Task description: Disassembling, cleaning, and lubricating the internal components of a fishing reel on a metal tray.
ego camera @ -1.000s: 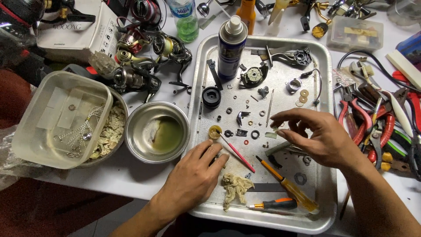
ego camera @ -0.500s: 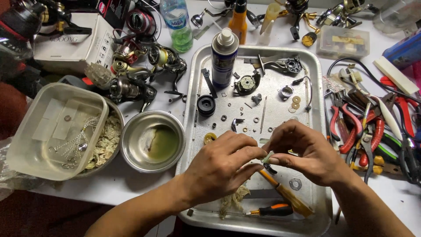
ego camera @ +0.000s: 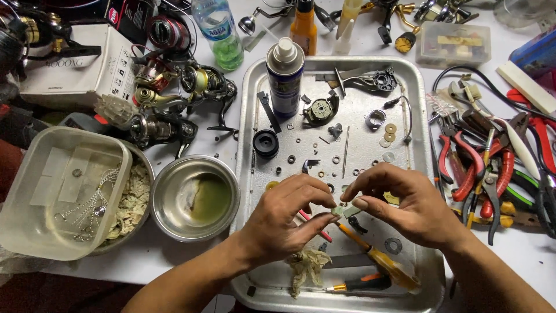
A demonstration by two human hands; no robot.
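Over the near half of a metal tray (ego camera: 418, 110), my left hand (ego camera: 286, 217) and my right hand (ego camera: 405, 203) meet fingertip to fingertip. Together they pinch a small pale part (ego camera: 346, 211), each hand gripping one end. Under my hands lie a yellow-handled screwdriver (ego camera: 383, 265), an orange-handled screwdriver (ego camera: 359, 283), a red stick (ego camera: 315, 225) and a dirty rag (ego camera: 307, 266). Several washers, screws and small reel parts (ego camera: 324, 110) lie scattered on the far half of the tray. A spray can (ego camera: 285, 75) stands upright at the tray's far left.
A steel bowl (ego camera: 194, 197) with greenish liquid sits left of the tray. Further left, a clear plastic tub (ego camera: 61, 197). Fishing reels (ego camera: 174, 98) and a white box (ego camera: 75, 64) at far left. Pliers and cutters (ego camera: 486, 168) are piled on the right. Bottles (ego camera: 217, 32) stand behind.
My left hand has lifted off the tray and come up to my right hand. Both hands now pinch the small part together above the screwdriver.
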